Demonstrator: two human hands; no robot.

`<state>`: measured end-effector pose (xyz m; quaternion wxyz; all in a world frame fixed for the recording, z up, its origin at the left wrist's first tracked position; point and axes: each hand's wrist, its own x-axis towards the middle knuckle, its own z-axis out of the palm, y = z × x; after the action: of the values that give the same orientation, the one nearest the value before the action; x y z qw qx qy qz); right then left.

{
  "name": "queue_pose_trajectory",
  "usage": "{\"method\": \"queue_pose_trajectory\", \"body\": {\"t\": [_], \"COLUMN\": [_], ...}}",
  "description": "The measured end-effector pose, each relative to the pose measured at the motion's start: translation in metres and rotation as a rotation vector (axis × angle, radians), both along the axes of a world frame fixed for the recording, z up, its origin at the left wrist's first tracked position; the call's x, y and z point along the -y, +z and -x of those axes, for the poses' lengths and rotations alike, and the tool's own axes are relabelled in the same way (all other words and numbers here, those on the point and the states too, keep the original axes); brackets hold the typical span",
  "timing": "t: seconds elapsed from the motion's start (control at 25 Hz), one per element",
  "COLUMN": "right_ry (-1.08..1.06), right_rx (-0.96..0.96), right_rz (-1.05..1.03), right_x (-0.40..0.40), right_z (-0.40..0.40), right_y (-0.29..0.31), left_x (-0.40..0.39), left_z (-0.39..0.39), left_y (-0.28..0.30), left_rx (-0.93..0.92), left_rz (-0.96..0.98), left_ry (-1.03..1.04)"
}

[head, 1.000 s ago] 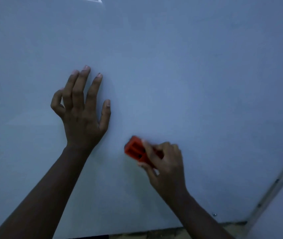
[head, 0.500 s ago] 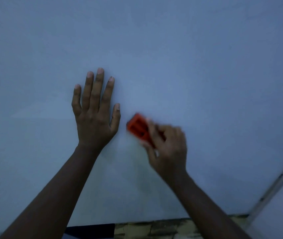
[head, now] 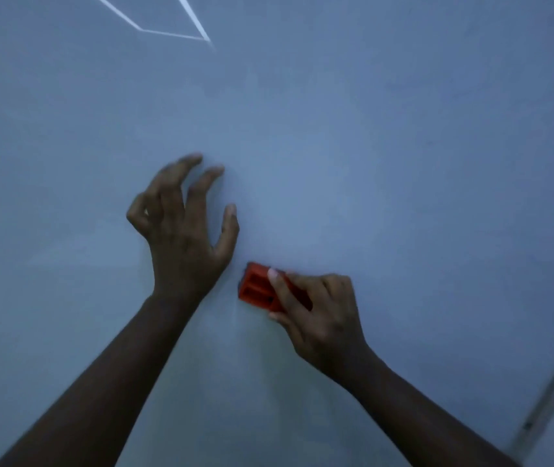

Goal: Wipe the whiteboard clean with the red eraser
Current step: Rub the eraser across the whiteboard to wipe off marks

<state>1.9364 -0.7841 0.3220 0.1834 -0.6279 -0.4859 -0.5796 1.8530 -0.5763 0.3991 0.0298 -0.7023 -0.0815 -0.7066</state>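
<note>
Right hand (head: 319,311): gripping the red plastic block eraser (head: 257,287), pressing it on the pale whiteboard (head: 387,163).
Left hand (head: 184,230): at eraser's ten o'clock, fingers loosely curling, holding nothing.

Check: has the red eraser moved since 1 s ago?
Yes. The red eraser sits higher on the whiteboard, farther from the frame strip at lower right.

Likely a classroom or office: a wall-mounted whiteboard (head: 370,146) fills the view.
</note>
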Motion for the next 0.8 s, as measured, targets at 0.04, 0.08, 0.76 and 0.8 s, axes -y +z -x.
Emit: {"method": "queue_pose_trajectory", "body": {"t": [0.04,0.08,0.76,0.8], "right_ry": [-0.001,-0.004,-0.083,-0.044], "right_rx": [0.048,0.083,0.098,0.143], "right_rz": [0.052,0.071,-0.274,-0.194], "right_x": [0.002,0.003,-0.003,-0.009], "right_z": [-0.003,-0.005,-0.039,-0.035], "right_y": [-0.001,0.004,0.105,0.094], "left_x": [-0.002,-0.005,-0.008,-0.008], "left_z": [0.002,0.004,-0.014,-0.014], "left_y": [0.019,0.041,0.111,0.111], "left_rx": [0.015,0.037,-0.014,-0.009], "left_rz": [-0.004,-0.021,-0.149,-0.156], "left_ry": [-0.012,-0.026,0.124,0.126]}}
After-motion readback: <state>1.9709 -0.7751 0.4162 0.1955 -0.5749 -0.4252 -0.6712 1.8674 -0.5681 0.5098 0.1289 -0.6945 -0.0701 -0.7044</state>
